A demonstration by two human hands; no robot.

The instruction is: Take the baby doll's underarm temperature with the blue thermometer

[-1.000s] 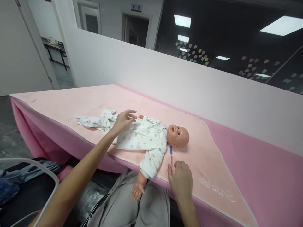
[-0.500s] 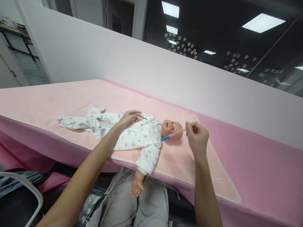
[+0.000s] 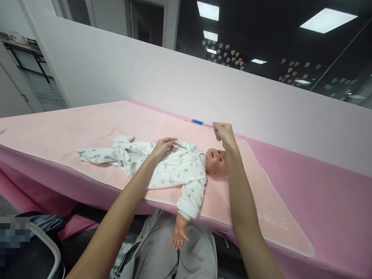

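Observation:
A baby doll (image 3: 175, 173) in a white printed sleepsuit lies on its back, its head (image 3: 214, 162) towards the right. My left hand (image 3: 166, 147) rests on the doll's torso, fingers loosely stretched out and holding nothing. Between the fingertips of my right hand (image 3: 223, 133) is one end of a slim clear stick with a blue end (image 3: 197, 122); it looks like a thermometer, but its kind is not certain. The blue end points left, away from my hand, above the far side of the mat. My right forearm covers part of the doll's head.
A pale pink mat (image 3: 72, 124) covers much of the pink table (image 3: 325, 186). A white wall (image 3: 139, 73) rises behind it, topped by dark glass. One doll arm (image 3: 179, 232) hangs over the front edge above my lap. A chair (image 3: 49, 244) stands at the lower left.
My right hand has moved up and left with the blue-ended stick, from beside the doll's head to beyond it. My left hand stays on the doll. The view has shifted slightly.

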